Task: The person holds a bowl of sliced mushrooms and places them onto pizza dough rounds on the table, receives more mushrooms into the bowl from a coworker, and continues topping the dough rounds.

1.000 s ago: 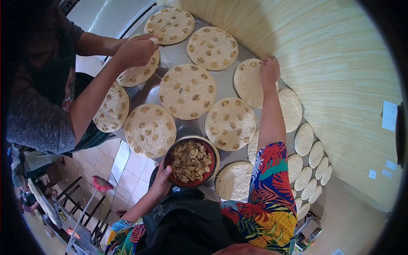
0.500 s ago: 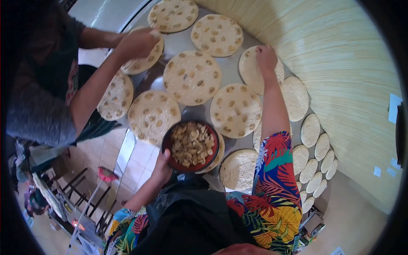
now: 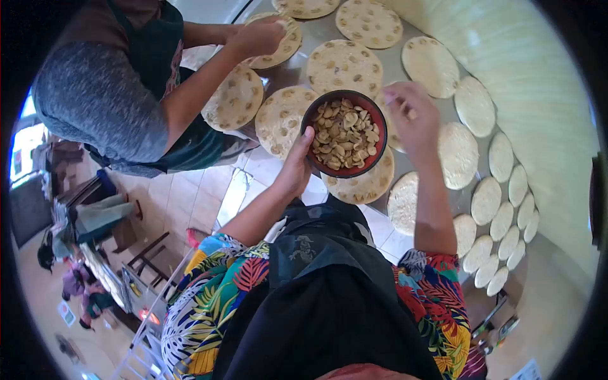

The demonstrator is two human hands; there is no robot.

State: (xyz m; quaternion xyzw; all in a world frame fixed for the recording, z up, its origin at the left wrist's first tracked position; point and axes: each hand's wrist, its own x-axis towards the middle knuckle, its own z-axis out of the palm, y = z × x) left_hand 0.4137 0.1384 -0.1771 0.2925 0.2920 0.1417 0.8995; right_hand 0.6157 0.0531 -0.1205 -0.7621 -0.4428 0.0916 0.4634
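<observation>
Head view: I see the right hand [image 3: 418, 123] has left the mushroom-edged dough round [image 3: 432, 69] for the bowl [image 3: 380, 123], nearer its mushroom slices [image 3: 345, 134]; its pinch I can't tell. Left hand [image 3: 296, 166] clasps the bowl's rim.

Bowl [image 3: 381, 123] blk w/ red inside; pcs [image 3: 345, 134] tan-brn; shirt [image 3: 202, 291] multicol. leaf print.

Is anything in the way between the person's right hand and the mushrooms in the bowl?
Nothing visible but the low rim of the bowl. Its top is open, the mushrooms show, and the left hand grips the side away from the right hand.
</observation>
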